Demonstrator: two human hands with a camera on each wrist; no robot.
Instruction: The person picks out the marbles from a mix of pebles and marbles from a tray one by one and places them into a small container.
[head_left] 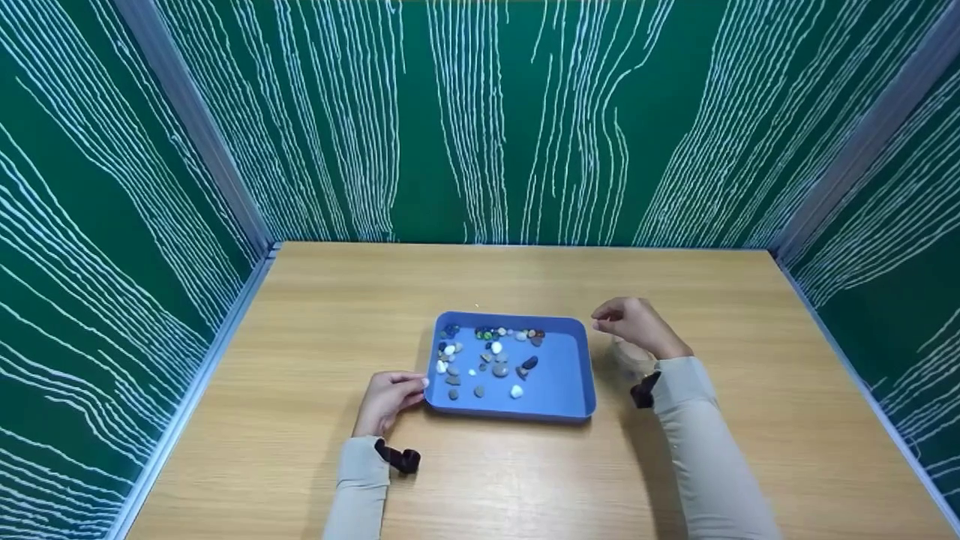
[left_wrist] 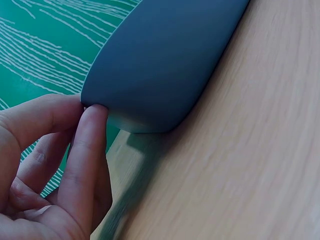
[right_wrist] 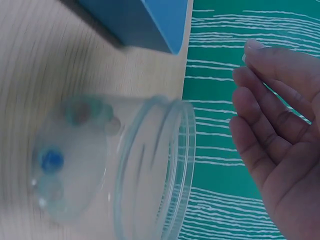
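A blue rectangular tray (head_left: pixel 559 371) on the table holds pebbles and glass marbles, mostly in its left and middle parts. My left hand (head_left: pixel 386 401) pinches the rim at the tray's left side, near the front corner; the left wrist view shows thumb and fingertip on its wall (left_wrist: pixel 160 55). To the right of the tray, my right hand (head_left: pixel 637 324) is raised, its fingers bent and thumb near the index finger. A pale speck shows at the thumb tip, too small to identify. Below that hand stands a clear jar (right_wrist: pixel 150 165) with several marbles, including a blue one (right_wrist: pixel 52 160).
The wooden table (head_left: pixel 360 300) reaches back to green panels (head_left: pixel 412 150) with white wavy lines, standing on the far, left and right sides. A tiny pale bit (head_left: pixel 476 305) lies behind the tray. Black straps (head_left: pixel 401 457) hang at both wrists.
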